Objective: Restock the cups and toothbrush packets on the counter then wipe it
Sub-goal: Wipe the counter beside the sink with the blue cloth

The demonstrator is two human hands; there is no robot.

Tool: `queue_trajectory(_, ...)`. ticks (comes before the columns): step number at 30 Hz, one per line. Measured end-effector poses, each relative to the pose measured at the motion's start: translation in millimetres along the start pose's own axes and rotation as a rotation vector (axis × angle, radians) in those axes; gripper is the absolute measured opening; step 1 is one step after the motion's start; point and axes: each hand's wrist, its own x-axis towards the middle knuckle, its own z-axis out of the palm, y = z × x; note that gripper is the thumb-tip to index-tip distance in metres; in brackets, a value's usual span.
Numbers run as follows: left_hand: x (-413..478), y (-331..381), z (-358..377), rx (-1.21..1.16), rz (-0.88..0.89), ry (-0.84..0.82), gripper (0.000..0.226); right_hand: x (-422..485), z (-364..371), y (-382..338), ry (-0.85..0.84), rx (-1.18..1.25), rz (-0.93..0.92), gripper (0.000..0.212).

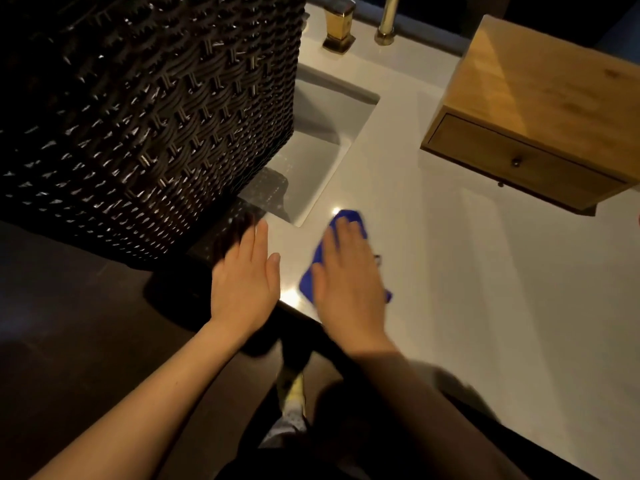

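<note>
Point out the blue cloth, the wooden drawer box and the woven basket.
blue cloth (306,284), head view, its exposed left edge.
wooden drawer box (540,81), head view, its top panel.
woven basket (138,116), head view, its side wall.

This is a dimly lit bathroom: a pale vanity counter (450,271) with a rectangular sink (322,161) sunk into it, gold-coloured tap fittings (339,26) behind the basin, a wooden drawer box (540,109) standing on it, and a dark woven basket (138,116) alongside.
</note>
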Motion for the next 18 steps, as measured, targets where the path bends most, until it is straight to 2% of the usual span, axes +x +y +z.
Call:
queue_trajectory(3, -1.0, -1.0, -1.0, 0.015, 0.02, -0.022, 0.062, -19.4, 7.3, -20.3, -0.039, 0.022, -0.069, 0.051)
queue_trajectory(8, -0.7, -0.3, -3.1, 0.019, 0.031, -0.01, 0.055, -47.8, 2.7, 9.1, -0.106, 0.036, -0.06, 0.054)
queue_trajectory(13, -0.6, -1.9, -3.7, 0.02, 0.044, -0.027, 0.056, -77.7, 2.4, 53.8, -0.043, 0.053, -0.06, 0.051)
queue_trajectory(18, -0.4, -1.8, -4.5, 0.019, 0.03, -0.038, 0.056, -92.2, -0.2, 82.4, 0.018, 0.083, 0.074, 0.054)
